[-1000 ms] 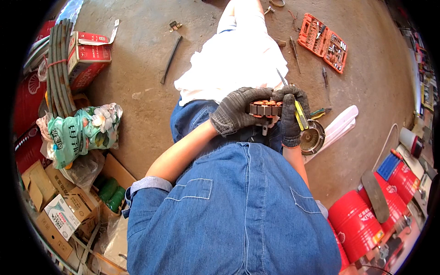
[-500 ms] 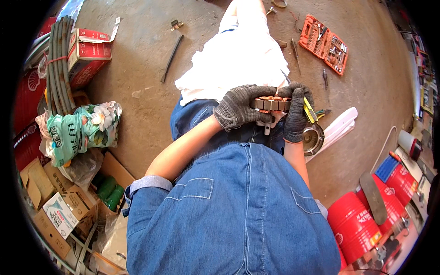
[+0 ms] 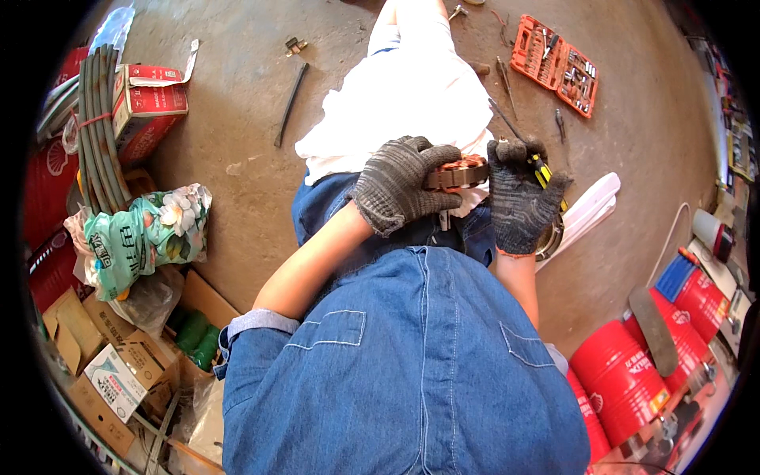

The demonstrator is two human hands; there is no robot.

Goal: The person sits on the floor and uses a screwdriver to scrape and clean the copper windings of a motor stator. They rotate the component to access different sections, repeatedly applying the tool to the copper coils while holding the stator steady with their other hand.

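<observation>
My left hand [image 3: 400,190] clamped round copper-wound stator [image 3: 457,172], held over my lap. Right hand [image 3: 518,202] closed on yellow-handled screwdriver [image 3: 541,169]. Stator likely heavy, rigid; windings delicate, so grip the outer rim.

The left hand [image 3: 400,190] and the right hand [image 3: 518,198] sit side by side above the person's lap, with a round wound motor part [image 3: 457,172] held between them. A screwdriver [image 3: 541,168] lies in the right hand, on the right of the part. A white cloth [image 3: 404,103] lies on the person's legs, beyond the hands. A socket set tray [image 3: 554,65] lies on the floor at the far right. A rod [image 3: 290,103] lies on the floor left of the cloth. A bundle of hoses [image 3: 99,127] stands at the far left, beside a cardboard box [image 3: 150,99]. Drums [image 3: 625,380] stand at the near right.
</observation>
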